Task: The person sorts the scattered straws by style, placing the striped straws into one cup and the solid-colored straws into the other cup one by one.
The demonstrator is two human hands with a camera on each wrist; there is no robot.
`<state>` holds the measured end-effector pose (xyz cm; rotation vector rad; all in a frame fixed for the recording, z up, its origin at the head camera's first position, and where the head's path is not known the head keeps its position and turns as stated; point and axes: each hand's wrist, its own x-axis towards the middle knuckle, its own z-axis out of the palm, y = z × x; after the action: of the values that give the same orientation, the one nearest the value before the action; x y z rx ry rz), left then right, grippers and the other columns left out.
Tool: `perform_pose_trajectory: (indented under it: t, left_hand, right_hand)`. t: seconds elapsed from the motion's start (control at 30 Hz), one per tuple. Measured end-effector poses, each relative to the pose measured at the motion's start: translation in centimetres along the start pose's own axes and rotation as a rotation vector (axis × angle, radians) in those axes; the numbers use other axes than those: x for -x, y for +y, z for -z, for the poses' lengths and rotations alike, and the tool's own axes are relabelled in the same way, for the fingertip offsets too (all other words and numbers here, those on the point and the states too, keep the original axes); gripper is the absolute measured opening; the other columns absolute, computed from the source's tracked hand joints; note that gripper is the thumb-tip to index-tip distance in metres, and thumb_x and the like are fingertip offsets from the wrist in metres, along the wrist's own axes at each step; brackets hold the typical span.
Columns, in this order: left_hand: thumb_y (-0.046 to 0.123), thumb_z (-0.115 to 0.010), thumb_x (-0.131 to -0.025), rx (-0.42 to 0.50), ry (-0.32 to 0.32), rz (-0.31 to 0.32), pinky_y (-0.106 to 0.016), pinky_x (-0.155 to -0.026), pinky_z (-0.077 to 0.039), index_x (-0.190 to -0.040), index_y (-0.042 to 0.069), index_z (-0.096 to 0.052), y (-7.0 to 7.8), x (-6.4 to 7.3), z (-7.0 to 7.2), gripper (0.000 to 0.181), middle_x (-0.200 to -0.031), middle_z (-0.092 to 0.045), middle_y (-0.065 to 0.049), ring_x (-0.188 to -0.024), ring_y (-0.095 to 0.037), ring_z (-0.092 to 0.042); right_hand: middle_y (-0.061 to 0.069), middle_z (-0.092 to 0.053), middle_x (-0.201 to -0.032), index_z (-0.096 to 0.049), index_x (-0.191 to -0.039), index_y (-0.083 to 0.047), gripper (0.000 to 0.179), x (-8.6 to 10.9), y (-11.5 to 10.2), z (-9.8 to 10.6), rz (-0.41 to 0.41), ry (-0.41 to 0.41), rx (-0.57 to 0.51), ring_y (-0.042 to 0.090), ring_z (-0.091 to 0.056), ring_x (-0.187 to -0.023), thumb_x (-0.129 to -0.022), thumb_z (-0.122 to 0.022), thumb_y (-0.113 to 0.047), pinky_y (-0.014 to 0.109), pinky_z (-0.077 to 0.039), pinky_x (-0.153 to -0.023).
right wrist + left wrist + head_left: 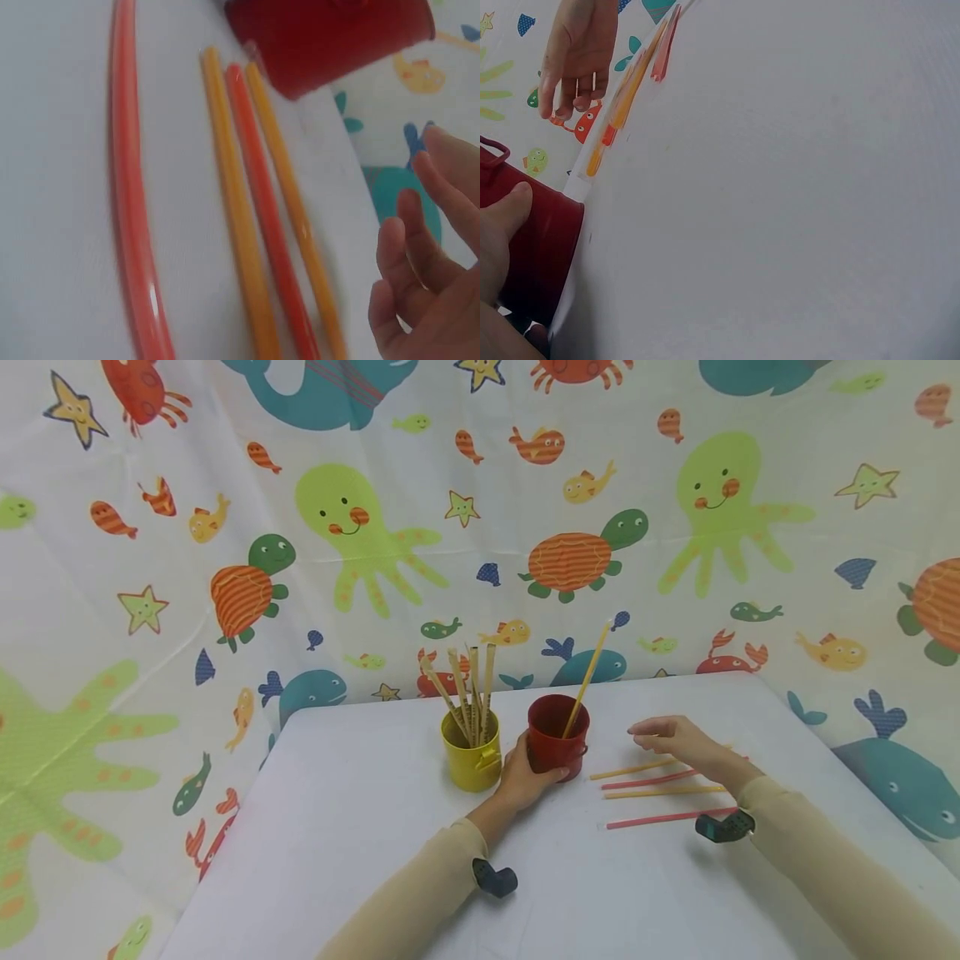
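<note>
My left hand (519,779) grips a small red bucket (557,755) low on its side, with the thumb lying across the front. One yellow straw (589,675) leans upright out of that bucket. To the bucket's right, my right hand (678,739) hovers over the table with relaxed fingers and holds nothing. Beneath and in front of it lie loose straws, including a red one (667,819) nearest me and a yellow one (663,792) behind it. Another red straw (270,202) and a thin yellow one (296,202) lie alongside in the right wrist view.
Left of the red bucket stands a yellow bucket (471,770) holding several tan sticks (467,697) with dark markings. The white table (360,827) ends at the back against a curtain (465,560) printed with sea animals.
</note>
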<state>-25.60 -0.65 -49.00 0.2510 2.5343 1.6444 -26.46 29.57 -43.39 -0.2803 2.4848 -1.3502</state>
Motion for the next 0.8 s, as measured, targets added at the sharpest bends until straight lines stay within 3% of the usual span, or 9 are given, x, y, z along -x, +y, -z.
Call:
perform_pose_trajectory:
  t: [0.13, 0.3, 0.43, 0.8]
  left_hand:
    - [0.025, -0.082, -0.085, 0.004, 0.002, -0.002, -0.051, -0.114, -0.046, -0.156, 0.018, -0.029, 0.0, 0.0, 0.0, 0.089, -0.154, -0.048, -0.004, -0.144, -0.027, -0.044]
    - [0.026, -0.082, -0.085, -0.001, 0.006, -0.004, -0.051, -0.114, -0.046, -0.156, 0.017, -0.03, 0.0, 0.1, -0.1, 0.089, -0.154, -0.049, -0.004, -0.143, -0.027, -0.044]
    - [0.026, -0.082, -0.085, -0.002, 0.015, -0.005, -0.051, -0.115, -0.046, -0.156, 0.017, -0.031, 0.0, 0.0, -0.1, 0.088, -0.153, -0.049, -0.005, -0.143, -0.027, -0.045]
    - [0.026, -0.083, -0.084, -0.015, 0.023, -0.002, -0.051, -0.115, -0.045, -0.156, 0.018, -0.031, -0.1, 0.0, -0.1, 0.089, -0.154, -0.049, -0.004, -0.143, -0.027, -0.045]
  right_hand:
    - [0.025, -0.055, -0.145, -0.061, -0.136, -0.002, 0.046, 0.2, 1.1, 0.5, 0.017, -0.01, 0.067, 0.042, -0.049, -0.133, -0.101, -0.063, -0.03, 0.062, -0.045, -0.109]
    - [0.025, -0.061, -0.138, -0.066, -0.13, -0.001, 0.038, 0.2, 2.0, 0.9, 0.022, -0.031, 0.127, 0.035, -0.057, -0.12, -0.099, -0.065, -0.024, 0.043, -0.053, -0.095]
    - [0.023, -0.064, -0.133, -0.068, -0.127, -0.001, 0.037, -0.1, 2.4, 0.9, 0.002, -0.071, 0.135, 0.025, -0.056, -0.11, -0.097, -0.069, -0.023, 0.029, -0.048, -0.084]
    - [0.018, -0.07, -0.122, -0.073, -0.117, -0.002, 0.032, -0.9, 2.6, 0.8, 0.05, -0.149, 0.196, 0.019, -0.055, -0.1, -0.092, -0.075, -0.021, 0.028, -0.048, -0.085]
